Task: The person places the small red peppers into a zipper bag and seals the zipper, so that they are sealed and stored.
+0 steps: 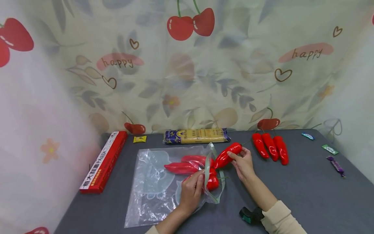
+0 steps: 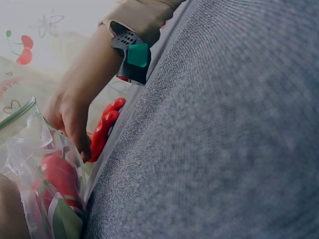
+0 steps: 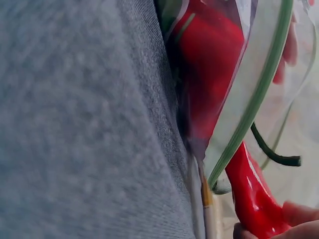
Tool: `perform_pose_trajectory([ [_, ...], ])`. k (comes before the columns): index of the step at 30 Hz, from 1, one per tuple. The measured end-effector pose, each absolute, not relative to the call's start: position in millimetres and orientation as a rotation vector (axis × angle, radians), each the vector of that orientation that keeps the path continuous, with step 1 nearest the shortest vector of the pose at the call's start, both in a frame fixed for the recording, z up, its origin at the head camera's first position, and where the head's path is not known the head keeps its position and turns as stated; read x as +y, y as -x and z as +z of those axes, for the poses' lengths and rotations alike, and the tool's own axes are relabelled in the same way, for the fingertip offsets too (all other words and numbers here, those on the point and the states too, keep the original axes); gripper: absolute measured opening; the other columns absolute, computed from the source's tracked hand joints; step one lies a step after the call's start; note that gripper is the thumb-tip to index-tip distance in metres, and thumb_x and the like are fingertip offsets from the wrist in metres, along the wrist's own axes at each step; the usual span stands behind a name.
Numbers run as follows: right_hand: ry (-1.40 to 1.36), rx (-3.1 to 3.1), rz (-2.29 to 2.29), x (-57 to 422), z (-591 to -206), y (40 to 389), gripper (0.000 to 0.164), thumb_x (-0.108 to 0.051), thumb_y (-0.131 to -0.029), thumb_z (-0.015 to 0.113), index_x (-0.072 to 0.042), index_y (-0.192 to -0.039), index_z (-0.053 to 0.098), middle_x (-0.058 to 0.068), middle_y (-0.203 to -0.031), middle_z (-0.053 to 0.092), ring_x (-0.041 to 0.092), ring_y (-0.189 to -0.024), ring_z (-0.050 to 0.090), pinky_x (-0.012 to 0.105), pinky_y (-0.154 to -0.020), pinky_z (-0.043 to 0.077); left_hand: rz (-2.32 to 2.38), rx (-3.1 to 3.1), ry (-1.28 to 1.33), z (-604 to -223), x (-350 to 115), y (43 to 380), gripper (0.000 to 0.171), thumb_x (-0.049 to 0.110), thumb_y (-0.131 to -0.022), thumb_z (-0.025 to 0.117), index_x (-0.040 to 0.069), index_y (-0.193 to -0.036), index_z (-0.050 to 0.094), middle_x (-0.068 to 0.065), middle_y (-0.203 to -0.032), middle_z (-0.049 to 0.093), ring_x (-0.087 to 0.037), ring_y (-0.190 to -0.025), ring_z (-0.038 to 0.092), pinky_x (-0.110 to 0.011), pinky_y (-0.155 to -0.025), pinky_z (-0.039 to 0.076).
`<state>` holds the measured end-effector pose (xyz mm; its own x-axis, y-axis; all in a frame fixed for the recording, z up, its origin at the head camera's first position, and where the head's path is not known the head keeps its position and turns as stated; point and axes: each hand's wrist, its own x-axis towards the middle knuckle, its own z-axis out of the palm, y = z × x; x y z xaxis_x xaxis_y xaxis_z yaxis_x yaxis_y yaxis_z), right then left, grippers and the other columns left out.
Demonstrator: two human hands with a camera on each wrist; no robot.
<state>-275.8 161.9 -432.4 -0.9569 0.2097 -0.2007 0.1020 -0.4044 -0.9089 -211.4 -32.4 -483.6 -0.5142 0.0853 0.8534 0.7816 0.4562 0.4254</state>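
Note:
A clear zip bag [image 1: 152, 208] with a green-edged mouth lies flat, its mouth towards the right. Several red chili peppers [image 1: 182, 168] show inside it. My left hand [image 1: 191, 191] grips the bag near the mouth, which stands parted. At that mouth my right hand [image 1: 243, 162] pinches another red chili pepper [image 1: 228, 156] by its stem end, tip pointing down into the opening. In the right wrist view this pepper [image 3: 254, 199] slants past the green zip strip [image 3: 259, 94], with right fingers [image 3: 301, 219] on it. The left wrist view has a bagged pepper [image 2: 60, 174] through the plastic.
Three red chili peppers [image 1: 270, 146] lie at the back right of the grey table [image 1: 306, 201]. A pasta packet [image 1: 198, 136] and a yellow wrapped candy [image 1: 140, 139] lie along the back. A red pasta box [image 1: 103, 162] lies left; small wrapped candies [image 1: 330, 149] lie far right.

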Motion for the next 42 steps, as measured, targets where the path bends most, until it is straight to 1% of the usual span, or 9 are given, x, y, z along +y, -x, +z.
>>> perform_pose_trajectory([
  [3, 0.438, -1.727, 2.520, 161, -437, 275, 0.057, 0.007, -0.085, 0.051, -0.012, -0.127, 0.017, 0.000, -0.114, 0.023, 0.009, -0.093, 0.048, 0.015, -0.072, 0.048, -1.115, -1.927, 0.722, -484, -32, 210, 0.026, 0.002, -0.086, 0.056, 0.004, -0.111, 0.064, -0.009, -0.101, 0.070, -0.018, -0.093, 0.067, -0.021, -0.089, 0.049],
  [7, 0.415, -1.779, 2.567, 164, -436, 272, 0.071, 0.005, -0.086, 0.045, -0.014, -0.145, 0.009, 0.000, -0.131, 0.021, 0.012, -0.105, 0.042, 0.015, -0.076, 0.048, -1.127, -1.930, 0.729, -483, -33, 209, 0.026, 0.002, -0.086, 0.056, 0.003, -0.111, 0.063, -0.009, -0.101, 0.070, -0.018, -0.094, 0.067, -0.022, -0.089, 0.049],
  [10, 0.391, -1.764, 2.587, 165, -436, 270, 0.067, 0.002, -0.087, 0.045, -0.010, -0.145, 0.014, -0.001, -0.130, 0.028, 0.008, -0.102, 0.045, 0.017, -0.078, 0.049, -1.114, -1.909, 0.739, -482, -33, 210, 0.026, 0.001, -0.086, 0.056, 0.003, -0.111, 0.063, -0.010, -0.100, 0.070, -0.019, -0.092, 0.067, -0.023, -0.088, 0.050],
  [19, 0.408, -1.893, 2.389, 166, -440, 263, 0.045, -0.022, -0.092, 0.054, 0.000, -0.128, 0.041, -0.009, -0.101, 0.050, -0.005, -0.079, 0.054, 0.012, -0.070, 0.048, -1.100, -1.910, 0.738, -485, -33, 211, 0.027, 0.002, -0.086, 0.055, 0.003, -0.111, 0.063, -0.010, -0.101, 0.069, -0.019, -0.092, 0.067, -0.022, -0.088, 0.050],
  [23, 0.373, -1.900, 2.408, 167, -441, 260, 0.023, -0.020, -0.091, 0.056, -0.003, -0.106, 0.058, -0.015, -0.082, 0.062, -0.003, -0.074, 0.056, 0.015, -0.069, 0.050, -1.101, -1.915, 0.736, -484, -33, 211, 0.027, 0.003, -0.087, 0.056, 0.003, -0.112, 0.063, -0.010, -0.101, 0.069, -0.019, -0.092, 0.067, -0.022, -0.088, 0.050],
  [27, 0.305, -1.934, 2.433, 166, -442, 258, 0.007, -0.015, -0.087, 0.061, -0.009, -0.090, 0.060, -0.013, -0.078, 0.063, 0.000, -0.071, 0.058, 0.017, -0.069, 0.052, -1.107, -1.923, 0.733, -483, -33, 211, 0.027, 0.003, -0.087, 0.055, 0.004, -0.112, 0.063, -0.009, -0.102, 0.069, -0.018, -0.092, 0.067, -0.022, -0.088, 0.050],
  [30, 0.251, -2.012, 2.435, 163, -443, 254, 0.007, -0.012, -0.087, 0.061, -0.008, -0.092, 0.059, -0.011, -0.079, 0.064, 0.002, -0.072, 0.059, 0.017, -0.069, 0.052, -1.112, -1.922, 0.728, -482, -32, 210, 0.026, 0.002, -0.087, 0.055, 0.003, -0.112, 0.063, -0.010, -0.102, 0.069, -0.019, -0.092, 0.067, -0.022, -0.088, 0.050],
  [37, 0.064, -2.302, 2.294, 148, -450, 245, 0.025, -0.011, -0.084, 0.063, 0.004, -0.103, 0.057, -0.008, -0.077, 0.065, 0.004, -0.070, 0.060, 0.020, -0.069, 0.053, -1.158, -1.958, 0.695, -477, -33, 207, 0.026, 0.004, -0.088, 0.055, 0.005, -0.113, 0.063, -0.008, -0.103, 0.069, -0.018, -0.092, 0.067, -0.022, -0.087, 0.051],
  [42, -0.016, -2.414, 2.250, 146, -453, 243, 0.027, -0.010, -0.084, 0.064, 0.008, -0.103, 0.057, -0.006, -0.075, 0.066, 0.004, -0.069, 0.060, 0.019, -0.067, 0.052, -1.169, -1.950, 0.680, -476, -34, 208, 0.025, 0.004, -0.088, 0.055, 0.006, -0.112, 0.063, -0.008, -0.102, 0.069, -0.017, -0.092, 0.067, -0.021, -0.086, 0.051],
])
